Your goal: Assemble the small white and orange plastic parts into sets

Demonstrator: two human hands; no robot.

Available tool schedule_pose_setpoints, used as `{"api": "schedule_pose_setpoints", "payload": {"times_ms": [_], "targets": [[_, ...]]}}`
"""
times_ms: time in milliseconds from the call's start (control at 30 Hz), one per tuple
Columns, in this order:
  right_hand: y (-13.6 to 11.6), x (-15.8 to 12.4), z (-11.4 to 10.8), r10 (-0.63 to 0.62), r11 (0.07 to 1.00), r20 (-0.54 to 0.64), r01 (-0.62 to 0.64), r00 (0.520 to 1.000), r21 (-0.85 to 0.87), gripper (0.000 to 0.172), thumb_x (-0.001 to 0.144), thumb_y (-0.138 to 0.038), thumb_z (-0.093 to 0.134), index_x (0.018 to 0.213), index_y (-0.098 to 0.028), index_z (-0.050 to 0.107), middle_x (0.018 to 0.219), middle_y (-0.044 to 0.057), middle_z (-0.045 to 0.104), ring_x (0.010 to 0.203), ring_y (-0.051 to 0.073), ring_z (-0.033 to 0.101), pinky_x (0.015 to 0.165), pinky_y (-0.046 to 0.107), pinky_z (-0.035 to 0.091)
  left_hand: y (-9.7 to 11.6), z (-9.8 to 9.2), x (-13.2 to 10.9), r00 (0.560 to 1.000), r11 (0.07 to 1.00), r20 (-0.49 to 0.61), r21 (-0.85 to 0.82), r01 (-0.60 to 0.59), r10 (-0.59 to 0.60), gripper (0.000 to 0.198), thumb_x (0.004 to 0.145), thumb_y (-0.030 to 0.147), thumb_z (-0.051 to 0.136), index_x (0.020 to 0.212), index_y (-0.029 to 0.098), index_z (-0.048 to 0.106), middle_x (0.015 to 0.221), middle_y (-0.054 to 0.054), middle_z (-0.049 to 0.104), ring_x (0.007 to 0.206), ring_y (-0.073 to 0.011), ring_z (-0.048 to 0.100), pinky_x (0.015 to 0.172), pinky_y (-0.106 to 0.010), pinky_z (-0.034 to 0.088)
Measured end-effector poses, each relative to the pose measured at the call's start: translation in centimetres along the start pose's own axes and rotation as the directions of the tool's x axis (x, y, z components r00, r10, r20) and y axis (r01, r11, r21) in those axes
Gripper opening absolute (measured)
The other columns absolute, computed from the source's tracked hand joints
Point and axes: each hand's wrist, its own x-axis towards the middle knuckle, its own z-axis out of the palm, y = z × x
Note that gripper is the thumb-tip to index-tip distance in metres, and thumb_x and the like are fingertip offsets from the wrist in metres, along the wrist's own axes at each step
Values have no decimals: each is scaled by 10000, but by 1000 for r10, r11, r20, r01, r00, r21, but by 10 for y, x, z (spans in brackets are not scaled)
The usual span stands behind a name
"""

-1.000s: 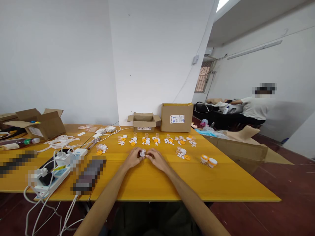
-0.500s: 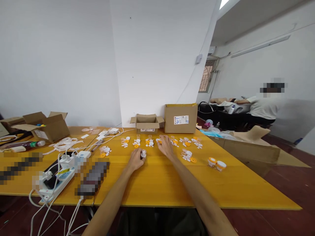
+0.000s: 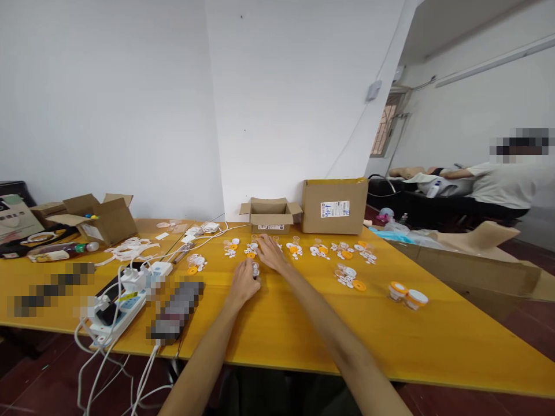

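Note:
My left hand (image 3: 245,284) rests on the yellow table (image 3: 303,329), its fingers closed round a small clear plastic piece (image 3: 255,268). My right hand (image 3: 271,254) reaches further back, fingers over a row of small white and orange parts (image 3: 321,249) laid out across the table. Whether that hand has hold of a part is hidden by its back. Two small orange-and-white jars (image 3: 407,294) stand to the right.
Two cardboard boxes (image 3: 333,205) stand at the wall. A power strip with white cables (image 3: 117,300) lies at the left, with an open box (image 3: 97,216) and a bottle (image 3: 60,250) beyond. Flattened cardboard (image 3: 477,254) lies right; another person sits far right.
My right hand left the clear piece, went forward to the row of parts, then shifted left along it. The left hand kept the piece. The camera turned left.

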Motion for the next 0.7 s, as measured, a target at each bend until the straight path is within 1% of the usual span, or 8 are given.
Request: {"api": "schedule_pose_setpoints", "payload": {"times_ms": [67,167,233,300,367,433,600,700], "targets": [[-8,13,7,-14,998,56,10,998,54,270,905,-280,546,1161,-232,615,1262,118,554,1160,254,537,972,381,451,-7,0,-2,997,998,-50,10,59,-58,279,725,85,551,971,214,519,1017,-107,631,1029,-291,572,861,-368,398],[-22,33,17,-41,990,95,28,995,137,292,915,-319,545,1193,-248,599,1272,95,545,1186,224,531,997,350,438,-12,-4,-4,986,991,-120,43,124,-118,294,732,83,537,1001,204,531,1028,-128,631,1024,-306,571,849,-380,402],[-33,45,25,-57,983,127,34,990,180,320,914,-341,548,1220,-253,584,1289,85,540,1203,218,527,1015,355,427,-11,-9,-6,975,983,-163,79,163,-149,355,732,88,545,1067,203,531,1034,-127,631,1016,-302,577,840,-377,415],[-44,55,32,-44,978,184,4,982,209,367,904,-370,558,1250,-248,567,1341,92,516,1226,234,519,1022,373,426,-7,-16,-8,957,960,-186,130,248,-222,419,745,98,544,1148,208,521,1039,-122,630,1019,-294,584,828,-369,434],[-54,64,40,-2,975,242,-52,970,217,431,885,-399,581,1284,-242,545,1404,101,476,1250,260,509,1031,394,423,-1,-24,-9,922,912,-203,182,367,-331,391,775,102,519,1149,214,538,1033,-115,626,1020,-282,593,813,-359,453],[-63,70,46,57,972,284,-118,957,202,477,867,-435,596,1299,-242,536,1430,106,459,1260,290,502,1030,415,423,4,-30,-10,897,875,-217,223,430,-386,371,784,101,514,1135,213,555,1047,-113,622,1048,-273,592,819,-346,465],[-80,78,60,250,949,322,-298,913,108,503,848,-523,591,1257,-231,563,1336,129,542,1232,318,519,1004,441,431,7,-33,-11,873,851,-262,234,471,-411,395,768,86,528,1152,181,536,1076,-124,616,1067,-271,588,828,-346,476],[-87,78,67,331,932,320,-361,888,39,470,821,-524,628,1189,-233,599,1284,137,574,1198,314,539,987,444,430,4,-31,-13,871,857,-296,226,463,-393,475,742,68,544,1209,149,503,1093,-135,615,1081,-276,580,857,-357,468]]}}
